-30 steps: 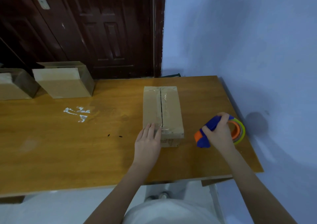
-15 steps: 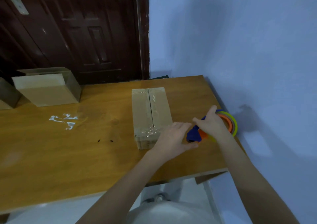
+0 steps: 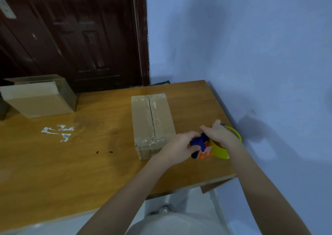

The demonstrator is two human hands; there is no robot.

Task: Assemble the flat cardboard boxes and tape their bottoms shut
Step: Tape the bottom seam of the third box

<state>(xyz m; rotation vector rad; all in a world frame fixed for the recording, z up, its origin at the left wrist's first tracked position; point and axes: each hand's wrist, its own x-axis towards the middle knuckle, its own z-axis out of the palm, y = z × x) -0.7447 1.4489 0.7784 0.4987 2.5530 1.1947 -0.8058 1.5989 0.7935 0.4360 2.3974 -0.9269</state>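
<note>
Both hands are on the tape dispenser (image 3: 206, 145) over at about 4 o'clock on the table (image 3: 89, 171), just off the right side of the box. The left hand (image 3: 179, 147) has its fingers curled round the blue handle end, and the right hand (image 3: 220, 135) is clamped over the top, covering most of the orange and lime green roll part. The dispenser sits near the table's right edge, close to the blue wall (image 3: 251, 45)

The box (image 3: 152, 123) they're working on lies roughly dead centre of the table, long side running 12 to 6, with clear tape down the middle seam and crinkled over the near end. Neither hand is touching it as far as I can see, though the left wrist passes right by its near right corner

Another box (image 3: 38, 98) sits way over at 10 o'clock by the dark door (image 3: 71, 27), well apart from everything. There's a white smudge (image 3: 58, 131) on the wood at 9 o'clock and two small dark specks (image 3: 104, 152) nearer the front
</note>
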